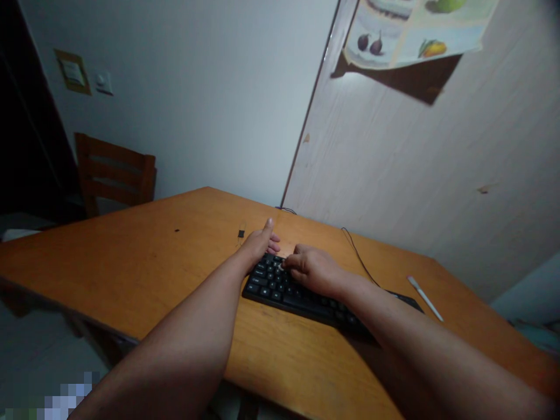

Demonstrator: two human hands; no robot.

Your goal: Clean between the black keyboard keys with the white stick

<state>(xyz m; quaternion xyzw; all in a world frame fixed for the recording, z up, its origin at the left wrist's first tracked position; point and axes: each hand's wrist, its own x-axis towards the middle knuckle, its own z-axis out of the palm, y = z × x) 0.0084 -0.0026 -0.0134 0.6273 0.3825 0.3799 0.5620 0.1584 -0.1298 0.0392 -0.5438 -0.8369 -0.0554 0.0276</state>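
Observation:
A black keyboard (280, 296) lies at a slant on the wooden table. My left hand (259, 245) rests against its far left corner, thumb raised and fingers apart, holding nothing that shows. Over the left part of the keys is my right hand (315, 271), its fingers pressed together. Something small and pale shows at its fingertips, too small to name. My right hand and forearm hide much of the keyboard's right half. Just beyond my left hand lies a small black piece with thin wire loops (241, 234).
On the wooden table (131, 262) are a tiny dark piece (177, 230) at left and a white-handled brush (425, 298) at right. A black cable (361, 256) runs behind the keyboard. A wooden chair (116, 172) stands beyond the table's left side; walls border the back.

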